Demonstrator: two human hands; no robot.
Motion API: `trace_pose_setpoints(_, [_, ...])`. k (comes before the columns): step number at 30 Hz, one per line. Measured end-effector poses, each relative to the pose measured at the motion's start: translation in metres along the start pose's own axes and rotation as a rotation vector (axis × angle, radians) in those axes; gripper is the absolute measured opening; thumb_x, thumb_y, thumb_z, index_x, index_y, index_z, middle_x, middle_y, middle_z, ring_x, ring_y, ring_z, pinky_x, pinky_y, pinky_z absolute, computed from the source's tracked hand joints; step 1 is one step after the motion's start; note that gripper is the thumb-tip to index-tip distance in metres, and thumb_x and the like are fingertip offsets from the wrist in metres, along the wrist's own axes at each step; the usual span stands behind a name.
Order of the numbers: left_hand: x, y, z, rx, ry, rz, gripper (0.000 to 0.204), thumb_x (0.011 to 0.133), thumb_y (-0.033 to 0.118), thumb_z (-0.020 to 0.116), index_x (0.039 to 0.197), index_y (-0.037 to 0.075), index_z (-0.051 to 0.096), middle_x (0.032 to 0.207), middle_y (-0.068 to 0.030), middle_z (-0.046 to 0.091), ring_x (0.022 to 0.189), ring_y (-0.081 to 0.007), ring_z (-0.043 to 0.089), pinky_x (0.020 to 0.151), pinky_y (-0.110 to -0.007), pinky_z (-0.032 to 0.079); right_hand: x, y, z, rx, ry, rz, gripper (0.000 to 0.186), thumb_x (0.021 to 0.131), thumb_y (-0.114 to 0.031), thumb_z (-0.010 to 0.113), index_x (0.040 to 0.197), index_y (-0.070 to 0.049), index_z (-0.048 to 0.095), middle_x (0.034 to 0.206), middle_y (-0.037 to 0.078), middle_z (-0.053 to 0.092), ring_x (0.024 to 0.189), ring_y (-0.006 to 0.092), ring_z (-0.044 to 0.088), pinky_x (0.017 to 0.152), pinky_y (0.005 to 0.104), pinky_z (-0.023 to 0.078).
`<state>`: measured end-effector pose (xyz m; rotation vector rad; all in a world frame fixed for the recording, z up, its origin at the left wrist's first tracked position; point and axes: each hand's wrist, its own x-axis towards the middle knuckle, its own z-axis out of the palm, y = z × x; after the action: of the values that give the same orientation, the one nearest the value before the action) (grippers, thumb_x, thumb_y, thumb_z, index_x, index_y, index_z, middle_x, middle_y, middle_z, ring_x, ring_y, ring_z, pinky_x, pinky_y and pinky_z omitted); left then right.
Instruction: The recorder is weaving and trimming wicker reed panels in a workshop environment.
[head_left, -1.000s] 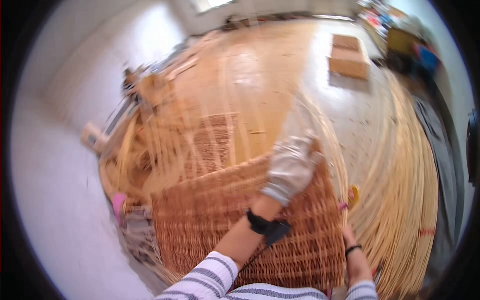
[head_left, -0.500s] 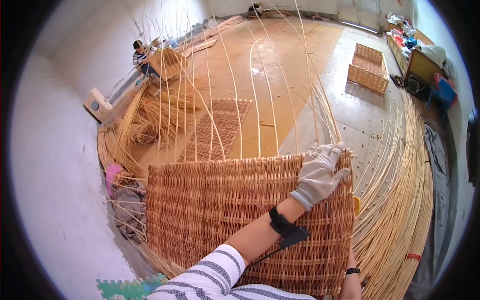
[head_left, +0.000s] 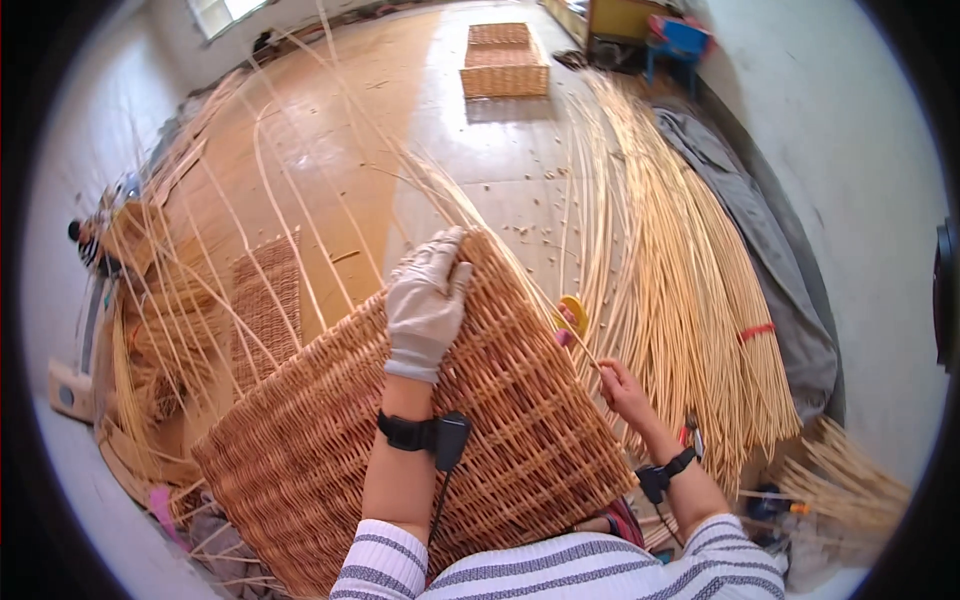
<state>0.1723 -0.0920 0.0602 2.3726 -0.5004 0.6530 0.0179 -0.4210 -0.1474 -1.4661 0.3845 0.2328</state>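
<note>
A brown woven wicker panel [head_left: 400,420] stands tilted before me, with long pale stakes rising from its upper edge. My left hand [head_left: 428,300], in a whitish glove, is closed over that edge near the right corner; its fingertips are partly hidden behind the rim. My right hand [head_left: 625,392] is bare and sits just past the panel's right side. Its thumb and fingers pinch a thin wicker rod [head_left: 578,340], which runs up along the side of the panel.
A large bundle of pale rods [head_left: 670,260] with a red tie lies at the right. Beyond it stands a rectangular wicker basket [head_left: 505,82]. Another woven panel [head_left: 268,300] lies on the floor at the left. Far left, a person [head_left: 92,245] sits beside more rods.
The view has swung right and the panel now leans, its right corner higher. My right hand has come out from behind the panel, pinching a rod. My left hand stays on the edge.
</note>
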Motion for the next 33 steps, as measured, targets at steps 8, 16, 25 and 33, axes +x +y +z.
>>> trace_pose_setpoints(8, [0.018,0.003,-0.001,-0.111,-0.241,0.025,0.039,0.101,0.016,0.067,0.138,0.005,0.068,0.129,-0.0198,0.073,0.121,-0.0347,0.070,0.103,-0.039,0.055,-0.037,-0.214,-0.015,0.399,0.226,-0.573,0.037,0.116,-0.037,0.045,0.131,-0.007,0.061,0.067,-0.008,0.040,0.054,0.0017,0.033,0.046,0.0221,0.027])
trace_pose_setpoints(16, [0.028,-0.008,-0.002,-0.182,-0.207,0.016,0.030,0.103,0.017,0.065,0.130,0.005,0.073,0.118,-0.0164,0.077,0.112,-0.0310,0.073,0.101,-0.037,0.054,-0.004,-0.230,0.092,0.200,-0.136,-0.841,0.034,0.115,-0.035,0.047,0.132,-0.005,0.048,0.093,0.008,0.070,0.091,0.0204,0.075,0.083,0.0379,0.064])
trace_pose_setpoints(25, [0.027,-0.001,0.006,-0.105,-0.226,0.065,0.038,0.106,0.022,0.062,0.141,0.009,0.068,0.131,-0.0154,0.073,0.119,-0.0301,0.070,0.104,-0.039,0.053,0.055,-0.245,0.077,0.233,0.044,-0.742,0.013,0.106,-0.012,0.066,0.114,-0.003,0.061,0.099,0.010,0.075,0.095,0.0191,0.077,0.084,0.0315,0.065])
trace_pose_setpoints(33, [0.026,-0.003,0.010,-0.162,-0.236,0.041,0.039,0.105,0.019,0.063,0.143,0.009,0.067,0.135,-0.0149,0.072,0.123,-0.0298,0.069,0.107,-0.038,0.052,0.103,-0.214,0.089,0.361,-0.042,-0.575,0.018,0.106,-0.024,0.068,0.112,-0.008,0.061,0.097,0.010,0.077,0.091,0.0199,0.078,0.079,0.0309,0.065])
